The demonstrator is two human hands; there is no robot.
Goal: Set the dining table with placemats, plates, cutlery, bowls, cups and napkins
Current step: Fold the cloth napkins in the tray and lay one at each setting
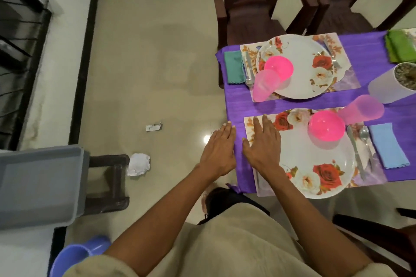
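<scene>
Covering the table end is a purple cloth, with two place settings laid on it. Near setting: a floral placemat carries a large rose-patterned plate, and a pink bowl sits on the plate's far part. A pink cup stands just beyond that bowl. A knife and a spoon lie side by side on the mat beside the plate, and a blue napkin lies flat on the cloth beside them. Far setting: a second placemat holds a second plate with a second pink bowl on it; a second pink cup stands at the plate's near rim. A teal napkin lies at the cloth's edge beside that mat. A green napkin and a white pot sit further along the table.

Left hand: fingers straight and together, palm down at the cloth's edge, holding nothing. Right hand: fingers straight, laid flat over the near placemat's corner and the plate's rim, gripping nothing.

On the floor: a grey bin, two dark chairs and crumpled paper.
</scene>
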